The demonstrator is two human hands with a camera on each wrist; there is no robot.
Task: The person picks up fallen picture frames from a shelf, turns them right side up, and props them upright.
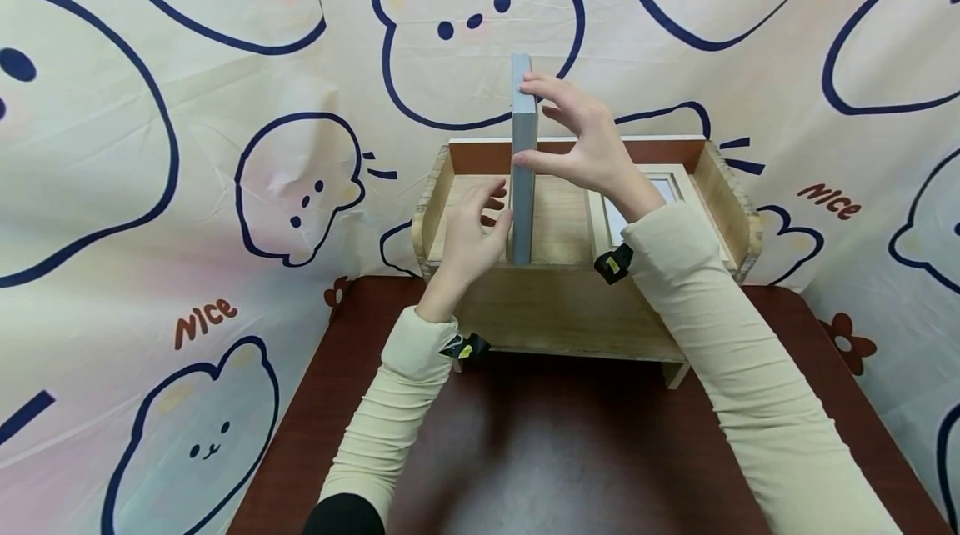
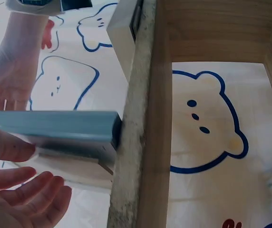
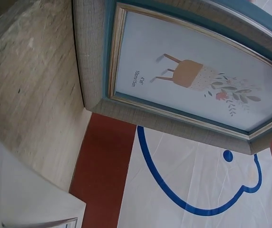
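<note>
A blue-grey picture frame (image 1: 522,193) stands upright, edge-on, on the wooden shelf (image 1: 570,310). In the right wrist view, its front (image 3: 174,71) shows a print of a plant in a legged pot. My right hand (image 1: 588,139) holds this frame from the right, thumb on the near edge and fingers higher up. Left of it is my left hand (image 1: 474,227), fingers loosely bent, thumb at or very near the frame's edge. The left wrist view shows those fingers (image 2: 36,190) below the frame, apart from it. Whether the thumb touches is unclear.
A cream-white picture frame (image 1: 597,222) leans on the shelf's right part, partly behind my right wrist. Raised wooden sides (image 1: 731,197) bound the shelf. It stands on a dark red-brown table (image 1: 525,452), before a cartoon-printed cloth (image 1: 315,77).
</note>
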